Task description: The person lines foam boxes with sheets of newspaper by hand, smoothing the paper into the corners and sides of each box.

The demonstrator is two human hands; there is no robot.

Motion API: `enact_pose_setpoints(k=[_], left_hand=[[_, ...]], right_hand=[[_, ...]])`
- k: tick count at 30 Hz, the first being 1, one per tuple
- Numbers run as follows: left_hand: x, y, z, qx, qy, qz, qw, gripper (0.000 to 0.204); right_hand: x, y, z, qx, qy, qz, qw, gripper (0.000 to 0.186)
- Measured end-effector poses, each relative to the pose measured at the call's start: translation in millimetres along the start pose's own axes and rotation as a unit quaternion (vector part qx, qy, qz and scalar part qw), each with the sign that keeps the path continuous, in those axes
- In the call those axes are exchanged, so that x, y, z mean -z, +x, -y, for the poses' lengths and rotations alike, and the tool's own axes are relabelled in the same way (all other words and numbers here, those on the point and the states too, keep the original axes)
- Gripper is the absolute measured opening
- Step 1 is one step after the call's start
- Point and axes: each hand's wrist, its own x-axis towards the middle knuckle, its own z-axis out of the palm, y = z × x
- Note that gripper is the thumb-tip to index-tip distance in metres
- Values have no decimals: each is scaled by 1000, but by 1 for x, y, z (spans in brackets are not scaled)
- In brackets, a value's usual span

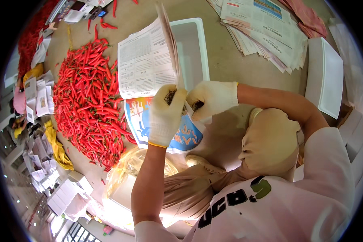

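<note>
My left hand [167,117], in a cream glove with dark soiled fingertips, is closed on a folded newspaper [145,60] at its lower edge, near the fold. My right hand [211,101], gloved the same way, pinches that paper just to the right. The upper sheets stand partly lifted; a colourful blue-and-white printed page [181,137] hangs below. Behind the paper is a white foam box [197,48], partly hidden by it. A large heap of red chilli peppers [84,101] lies left of the paper.
Stacked newspapers [258,32] and pink cloth [310,18] lie at upper right. Another white box [322,76] stands right. A plastic-wrapped box [121,185] is lower left. Yellow sacks [56,145], papers and boxes fill the far left, where another person in pink [19,101] is partly visible.
</note>
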Motion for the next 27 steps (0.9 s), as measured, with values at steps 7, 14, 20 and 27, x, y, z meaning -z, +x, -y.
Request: enact_pose_setpoints(k=[7, 14, 20, 27], left_hand=[[9, 2, 20, 105, -195, 75, 972, 20], [-3, -1, 24, 130, -161, 96, 974, 20], [-4, -1, 30, 148, -175, 97, 969, 22], [-5, -1, 32, 148, -178, 79, 970, 19]], right_hand=[[13, -3, -7, -34, 120, -131, 984, 33], [21, 4, -10, -76, 154, -288, 942, 45], [20, 2, -13, -62, 214, -261, 939, 41], [15, -1, -30, -36, 165, -341, 925, 35]])
